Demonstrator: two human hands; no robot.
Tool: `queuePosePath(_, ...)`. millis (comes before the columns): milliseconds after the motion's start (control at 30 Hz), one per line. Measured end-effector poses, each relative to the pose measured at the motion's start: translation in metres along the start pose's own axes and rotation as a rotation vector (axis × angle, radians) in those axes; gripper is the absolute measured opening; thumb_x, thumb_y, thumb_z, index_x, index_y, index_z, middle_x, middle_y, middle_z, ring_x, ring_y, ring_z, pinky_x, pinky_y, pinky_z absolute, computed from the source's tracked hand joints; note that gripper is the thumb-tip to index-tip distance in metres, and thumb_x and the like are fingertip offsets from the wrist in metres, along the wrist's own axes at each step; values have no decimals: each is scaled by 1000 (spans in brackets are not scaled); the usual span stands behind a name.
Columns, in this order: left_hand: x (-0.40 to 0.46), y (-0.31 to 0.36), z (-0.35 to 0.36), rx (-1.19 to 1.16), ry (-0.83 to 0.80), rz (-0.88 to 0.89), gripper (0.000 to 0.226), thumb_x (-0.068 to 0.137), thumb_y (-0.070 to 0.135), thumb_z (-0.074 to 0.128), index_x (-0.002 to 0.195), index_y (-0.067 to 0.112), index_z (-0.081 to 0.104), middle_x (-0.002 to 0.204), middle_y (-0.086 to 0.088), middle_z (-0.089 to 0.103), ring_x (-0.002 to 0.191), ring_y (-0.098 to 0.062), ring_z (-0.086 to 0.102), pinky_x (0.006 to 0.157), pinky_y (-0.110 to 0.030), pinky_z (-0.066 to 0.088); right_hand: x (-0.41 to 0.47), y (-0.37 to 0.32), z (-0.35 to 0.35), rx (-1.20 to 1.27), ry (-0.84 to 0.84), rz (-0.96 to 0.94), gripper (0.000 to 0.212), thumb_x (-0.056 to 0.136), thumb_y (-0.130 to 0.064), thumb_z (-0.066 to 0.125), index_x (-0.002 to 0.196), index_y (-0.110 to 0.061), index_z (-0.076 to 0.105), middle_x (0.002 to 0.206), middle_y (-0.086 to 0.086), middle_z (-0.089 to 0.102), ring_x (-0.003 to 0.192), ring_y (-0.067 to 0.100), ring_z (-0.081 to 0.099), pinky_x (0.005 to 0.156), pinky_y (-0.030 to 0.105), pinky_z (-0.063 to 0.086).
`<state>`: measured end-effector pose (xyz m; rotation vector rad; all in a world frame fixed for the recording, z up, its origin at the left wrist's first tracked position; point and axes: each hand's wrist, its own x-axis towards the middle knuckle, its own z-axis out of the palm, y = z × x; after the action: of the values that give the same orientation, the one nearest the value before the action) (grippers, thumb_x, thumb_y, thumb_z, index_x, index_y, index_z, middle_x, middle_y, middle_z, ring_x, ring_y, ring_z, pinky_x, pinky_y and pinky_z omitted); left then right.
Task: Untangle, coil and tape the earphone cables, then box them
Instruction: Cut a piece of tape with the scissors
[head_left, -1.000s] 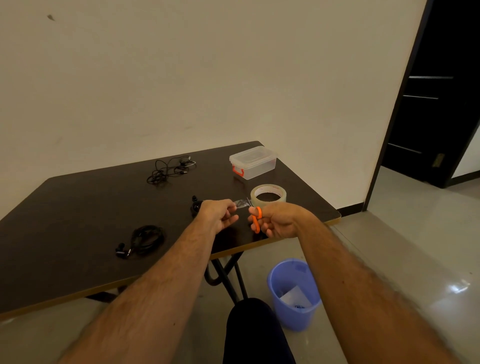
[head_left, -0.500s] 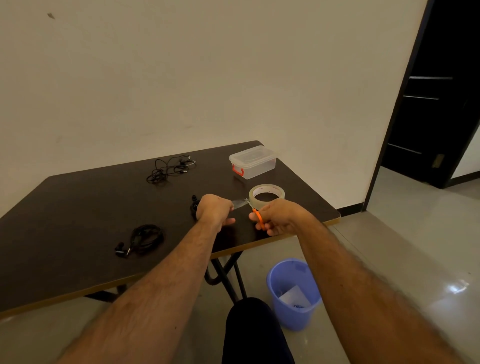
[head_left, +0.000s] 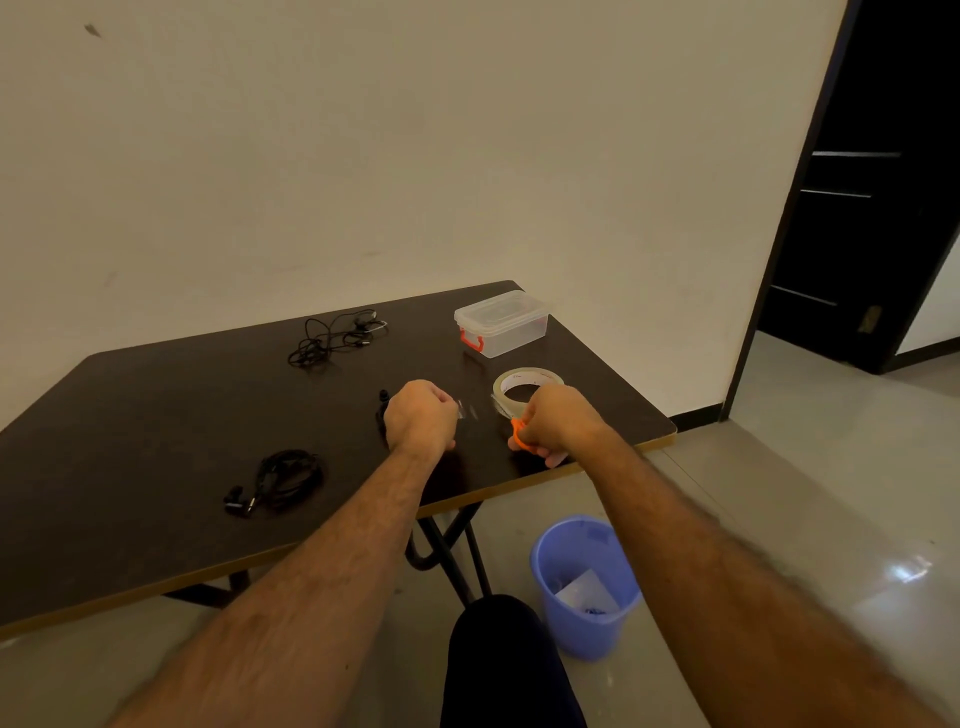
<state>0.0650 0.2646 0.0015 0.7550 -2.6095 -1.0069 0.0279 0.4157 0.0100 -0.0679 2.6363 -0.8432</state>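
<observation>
Hands have moved apart since 0.5 s ago; the tape strip no longer bridges them. Left hand (head_left: 420, 415) pinches the clear tape piece (head_left: 466, 410). Right hand (head_left: 558, 423) grips the orange scissors (head_left: 517, 434), just in front of the tape roll (head_left: 525, 387). Coiled earphones (head_left: 283, 478) lie on the table (head_left: 156, 415), well left.

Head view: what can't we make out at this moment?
- Scissors: only orange handles show; right hand hides the blades.
- Tape strip: clear, blurred; whether cut, unclear.
- Third earphone: mostly behind left hand.
- Box: contents unreadable through its cloudy walls.
- Bin: contents too small.
</observation>
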Motion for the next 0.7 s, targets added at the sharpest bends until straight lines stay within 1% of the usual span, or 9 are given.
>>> queuePosePath(67, 1, -1, 0, -9, -10, -1, 14, 96, 19, 61, 108, 21, 67, 89, 5, 63, 66, -10, 69, 51, -20, 47, -2, -2, 2, -116, 110, -16, 35, 85, -29, 76, 110, -10, 61, 81, 6, 64, 64, 14, 65, 54, 27, 55)
queuePosePath(100, 1, -2, 0, -14, -16, -5, 15, 96, 19, 61, 109, 20, 67, 87, 5, 62, 67, -10, 69, 54, -21, 49, -5, -3, 3, -165, 131, -18, 39, 84, -29, 76, 115, -11, 59, 85, 7, 64, 68, 16, 67, 54, 28, 55)
queuePosePath(167, 2, -4, 2, -25, -24, -14, 16, 96, 19, 61, 111, 20, 67, 80, 7, 57, 69, -10, 70, 62, -24, 56, -8, -6, 4, -241, 128, -12, 46, 86, -27, 75, 125, -10, 55, 105, 10, 65, 92, 21, 69, 78, 34, 59)
queuePosePath(233, 3, -5, 3, -36, -32, -20, 17, 95, 19, 62, 112, 19, 67, 82, 7, 58, 71, -11, 70, 73, -29, 60, -10, -11, 1, -251, 115, 2, 49, 91, -23, 69, 134, -10, 49, 123, 13, 61, 112, 26, 63, 98, 39, 53)
queuePosePath(300, 3, -6, 3, -46, -35, -19, 17, 95, 18, 61, 112, 19, 67, 91, 4, 63, 73, -11, 70, 76, -30, 60, -15, -16, -4, -250, 76, 16, 52, 96, -18, 62, 143, -9, 41, 136, 14, 54, 123, 27, 56, 106, 41, 46)
queuePosePath(367, 3, -6, 2, -69, -36, -17, 17, 95, 19, 61, 111, 20, 67, 100, 2, 66, 70, -11, 70, 73, -28, 59, -17, -19, -9, -244, 36, 36, 54, 99, -15, 56, 148, -9, 34, 145, 14, 45, 133, 27, 47, 112, 41, 39)
queuePosePath(433, 1, -5, 2, -97, -37, -12, 17, 95, 19, 62, 111, 20, 67, 96, 4, 64, 67, -10, 69, 67, -24, 58, -18, -18, -8, -277, 58, 29, 56, 98, -16, 57, 148, -10, 34, 146, 14, 44, 133, 29, 45, 113, 41, 38)
queuePosePath(533, -1, -3, 1, -115, -47, -15, 17, 95, 18, 62, 111, 20, 68, 86, 8, 56, 66, -10, 69, 64, -23, 57, -14, -15, -2, -400, 182, -66, 53, 95, -21, 64, 143, -12, 44, 140, 14, 52, 126, 29, 52, 106, 40, 43)
queuePosePath(700, -2, -1, -1, -171, -55, -15, 13, 95, 17, 63, 107, 20, 68, 91, 6, 58, 66, -10, 67, 60, -22, 56, -12, -18, -2, -403, 194, -75, 52, 96, -23, 61, 143, -12, 45, 140, 13, 51, 127, 28, 51, 106, 39, 43)
